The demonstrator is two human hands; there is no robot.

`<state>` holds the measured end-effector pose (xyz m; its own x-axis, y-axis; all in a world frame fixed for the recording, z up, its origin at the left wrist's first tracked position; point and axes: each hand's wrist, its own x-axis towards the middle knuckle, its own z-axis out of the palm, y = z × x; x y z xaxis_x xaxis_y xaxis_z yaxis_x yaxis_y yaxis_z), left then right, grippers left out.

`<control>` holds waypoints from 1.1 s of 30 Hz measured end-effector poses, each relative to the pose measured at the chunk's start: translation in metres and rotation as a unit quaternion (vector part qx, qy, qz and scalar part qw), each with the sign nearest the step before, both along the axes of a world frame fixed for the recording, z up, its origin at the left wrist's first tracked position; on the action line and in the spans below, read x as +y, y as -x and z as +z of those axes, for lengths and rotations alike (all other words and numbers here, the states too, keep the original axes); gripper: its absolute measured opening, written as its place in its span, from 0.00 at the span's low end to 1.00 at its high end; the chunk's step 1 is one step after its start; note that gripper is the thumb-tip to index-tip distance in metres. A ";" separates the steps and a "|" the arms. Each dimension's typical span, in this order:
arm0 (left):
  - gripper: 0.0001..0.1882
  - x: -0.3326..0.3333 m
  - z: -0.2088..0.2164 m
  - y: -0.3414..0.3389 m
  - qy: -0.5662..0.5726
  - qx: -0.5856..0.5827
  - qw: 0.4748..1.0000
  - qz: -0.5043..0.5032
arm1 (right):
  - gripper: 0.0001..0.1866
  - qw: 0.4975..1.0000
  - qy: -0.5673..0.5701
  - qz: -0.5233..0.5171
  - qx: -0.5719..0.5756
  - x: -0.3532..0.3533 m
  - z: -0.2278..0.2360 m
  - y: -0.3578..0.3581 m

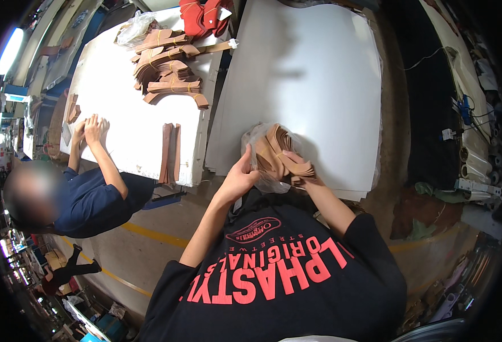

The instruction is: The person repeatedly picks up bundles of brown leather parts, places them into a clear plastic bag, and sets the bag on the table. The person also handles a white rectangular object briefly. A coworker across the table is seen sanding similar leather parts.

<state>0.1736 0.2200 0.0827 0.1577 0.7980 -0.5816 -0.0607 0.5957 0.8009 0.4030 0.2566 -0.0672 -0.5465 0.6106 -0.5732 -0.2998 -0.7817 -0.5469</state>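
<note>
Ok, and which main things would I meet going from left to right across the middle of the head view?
Co-worker's hands, long flat brown strips, the person's left hand, yellow-banded bundle of curved tan strips, pale rolls.

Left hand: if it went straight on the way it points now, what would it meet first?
The clear plastic bag, which the left hand seems to touch; then probably the bundle of brown strips, though depth is unclear.

The short-sleeved black shirt (296, 313) bears coral-red lettering (267, 280).
</note>
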 end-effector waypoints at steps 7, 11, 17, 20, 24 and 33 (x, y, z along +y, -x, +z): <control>0.48 -0.004 -0.018 0.004 0.009 -0.002 0.998 -0.064 | 0.25 0.952 -0.165 -0.160 -0.205 0.011 -0.034 0.033; 0.48 -0.003 -0.012 -0.006 -0.003 -0.018 0.999 -0.026 | 0.30 0.830 -0.285 -0.094 -0.471 0.029 -0.031 0.029; 0.42 0.006 -0.029 -0.021 -0.017 0.114 0.985 -0.125 | 0.38 0.685 -0.352 0.099 -0.629 0.038 -0.053 0.027; 0.33 0.001 -0.101 -0.017 -0.002 0.021 0.987 -0.157 | 0.39 0.687 -0.349 0.173 -0.614 0.031 -0.040 0.040; 0.21 0.007 -0.089 -0.013 0.030 0.175 0.965 -0.191 | 0.45 0.691 -0.292 0.244 -0.615 0.030 -0.023 0.045; 0.19 0.011 -0.067 0.004 0.083 0.399 0.840 -0.359 | 0.53 0.710 -0.269 0.263 -0.595 0.019 -0.026 0.021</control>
<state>0.1694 0.2313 0.0160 0.0708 0.5608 -0.8249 0.8778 0.3578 0.3186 0.3819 0.2752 -0.0932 -0.1051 0.8063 -0.5821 0.8810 -0.1960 -0.4306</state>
